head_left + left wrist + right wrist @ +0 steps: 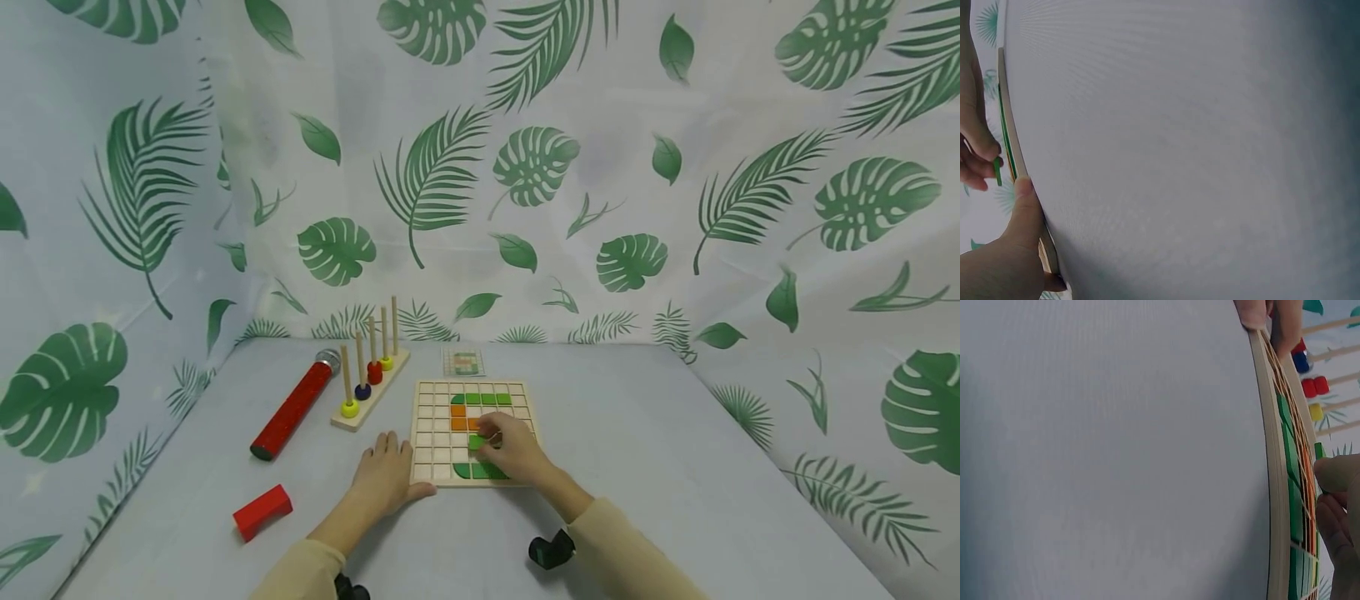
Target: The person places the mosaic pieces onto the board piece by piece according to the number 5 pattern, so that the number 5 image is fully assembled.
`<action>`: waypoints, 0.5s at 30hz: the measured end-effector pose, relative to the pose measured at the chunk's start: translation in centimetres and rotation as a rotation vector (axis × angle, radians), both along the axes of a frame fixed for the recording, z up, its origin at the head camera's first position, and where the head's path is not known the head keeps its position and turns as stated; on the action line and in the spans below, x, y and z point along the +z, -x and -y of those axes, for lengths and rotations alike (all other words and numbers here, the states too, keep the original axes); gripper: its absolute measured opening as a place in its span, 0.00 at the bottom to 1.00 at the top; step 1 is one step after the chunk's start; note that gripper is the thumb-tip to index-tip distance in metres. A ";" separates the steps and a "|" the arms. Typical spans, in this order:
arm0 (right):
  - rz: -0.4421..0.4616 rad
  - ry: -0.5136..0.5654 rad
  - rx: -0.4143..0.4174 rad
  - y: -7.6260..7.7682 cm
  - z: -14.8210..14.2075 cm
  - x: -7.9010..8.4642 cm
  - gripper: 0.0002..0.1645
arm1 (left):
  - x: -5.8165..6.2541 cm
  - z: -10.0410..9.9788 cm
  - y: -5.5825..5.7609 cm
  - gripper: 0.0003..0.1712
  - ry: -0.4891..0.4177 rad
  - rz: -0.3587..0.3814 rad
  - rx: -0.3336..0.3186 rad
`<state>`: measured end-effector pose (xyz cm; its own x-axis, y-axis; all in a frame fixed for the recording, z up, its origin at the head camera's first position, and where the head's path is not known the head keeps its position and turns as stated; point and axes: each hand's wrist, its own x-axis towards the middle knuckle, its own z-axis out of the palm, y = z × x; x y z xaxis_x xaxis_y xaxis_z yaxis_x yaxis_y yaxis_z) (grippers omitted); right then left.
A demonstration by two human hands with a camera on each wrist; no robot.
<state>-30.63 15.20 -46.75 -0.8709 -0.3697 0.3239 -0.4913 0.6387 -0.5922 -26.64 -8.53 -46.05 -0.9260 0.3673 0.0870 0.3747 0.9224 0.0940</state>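
Note:
A wooden grid board (432,427) lies on the table before me, with green tiles (486,399) in a far row, orange tiles (458,417) below them and more green tiles (480,472) along the near edge. Between thumb and fingertips, my right hand (517,450) pinches a small green tile (476,442) over the middle of the grid; the tile (998,172) also shows in the left wrist view. My left hand (384,477) rests at the board's near left corner, its thumb (1024,203) against the near edge and its fingers extended along the left side.
Behind the board lies a small pattern card (465,362). To the left stand a wooden peg rack (371,400) with coloured beads, a red microphone (296,408) and a red block (262,512). A leaf-printed curtain (540,275) encloses the table's back and sides.

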 end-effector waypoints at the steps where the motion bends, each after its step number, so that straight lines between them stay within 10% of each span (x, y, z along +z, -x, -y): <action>1: 0.002 -0.003 0.009 0.0 0.3 0.0 0.22 | 0.0 0.0 0.0 0.50 0.001 0.002 0.002; 15: 0.002 -0.072 0.051 0.2 2.1 -0.6 0.21 | 0.0 0.0 0.1 0.49 0.004 -0.014 0.001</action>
<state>-30.79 13.07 -47.33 -0.8510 -0.4354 0.2937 -0.5232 0.6538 -0.5467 -26.74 -8.57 -46.07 -0.9252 0.3664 0.0990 0.3748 0.9232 0.0853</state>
